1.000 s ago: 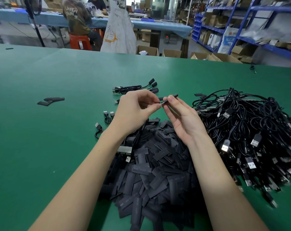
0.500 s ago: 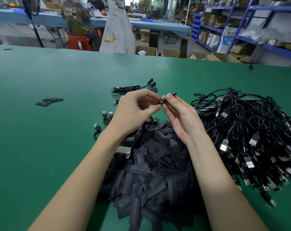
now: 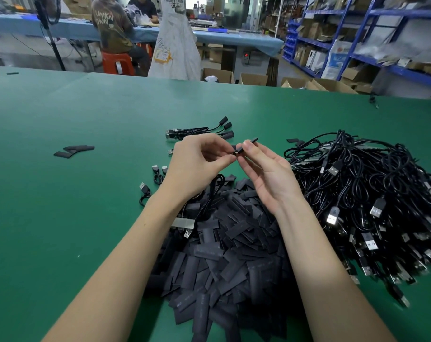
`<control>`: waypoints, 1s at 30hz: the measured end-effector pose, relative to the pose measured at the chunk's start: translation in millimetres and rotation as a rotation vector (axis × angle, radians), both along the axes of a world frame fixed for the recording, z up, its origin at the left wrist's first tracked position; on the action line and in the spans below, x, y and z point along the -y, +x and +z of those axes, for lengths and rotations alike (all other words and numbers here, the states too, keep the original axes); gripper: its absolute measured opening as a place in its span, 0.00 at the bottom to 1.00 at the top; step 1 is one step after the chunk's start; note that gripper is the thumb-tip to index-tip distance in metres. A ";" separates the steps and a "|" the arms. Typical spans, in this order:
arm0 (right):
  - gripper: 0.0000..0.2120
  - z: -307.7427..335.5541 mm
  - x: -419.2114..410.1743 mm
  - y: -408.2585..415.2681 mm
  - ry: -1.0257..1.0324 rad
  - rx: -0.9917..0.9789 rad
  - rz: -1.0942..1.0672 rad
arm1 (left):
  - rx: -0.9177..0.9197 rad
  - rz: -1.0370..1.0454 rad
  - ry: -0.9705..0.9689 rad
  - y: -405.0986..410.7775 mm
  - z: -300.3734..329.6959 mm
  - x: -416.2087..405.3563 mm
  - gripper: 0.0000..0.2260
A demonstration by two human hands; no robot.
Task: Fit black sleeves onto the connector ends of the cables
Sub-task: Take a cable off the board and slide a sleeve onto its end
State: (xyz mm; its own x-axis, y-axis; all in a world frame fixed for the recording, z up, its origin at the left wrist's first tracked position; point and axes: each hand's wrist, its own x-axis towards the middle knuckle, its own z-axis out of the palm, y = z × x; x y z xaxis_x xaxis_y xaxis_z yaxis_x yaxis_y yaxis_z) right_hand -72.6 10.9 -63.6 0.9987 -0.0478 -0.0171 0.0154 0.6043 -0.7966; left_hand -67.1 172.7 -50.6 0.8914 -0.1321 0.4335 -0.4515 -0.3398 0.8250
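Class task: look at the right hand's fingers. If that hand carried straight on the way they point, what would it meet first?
The right hand points up-left, so it would probably meet the left hand's fingertips first, with the cable end between them. Depth is unclear.

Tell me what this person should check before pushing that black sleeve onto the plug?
1. Sleeve held: right hand pinches the black sleeve at its fingertips. Ok.
2. Cable end held: left hand pinches the connector end. Ok.
3. Sleeve mouth facing the connector: they meet between the fingertips, but the opening is hidden. Cannot tell.
4. Cable free to move: it hangs below the left hand onto the sleeve pile. Cannot tell if snagged.
5. Finished cables lie apart on the green table, behind the hands. Ok.
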 end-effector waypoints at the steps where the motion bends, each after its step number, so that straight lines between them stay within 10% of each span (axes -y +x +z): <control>1: 0.06 0.4 0.0 -0.2 -0.010 0.003 -0.005 | -0.002 0.001 -0.002 -0.2 0.1 0.0 0.03; 30: 0.03 2.0 2.2 -2.0 -0.130 0.020 -0.035 | 0.114 0.063 0.083 -2.3 -2.3 4.2 0.03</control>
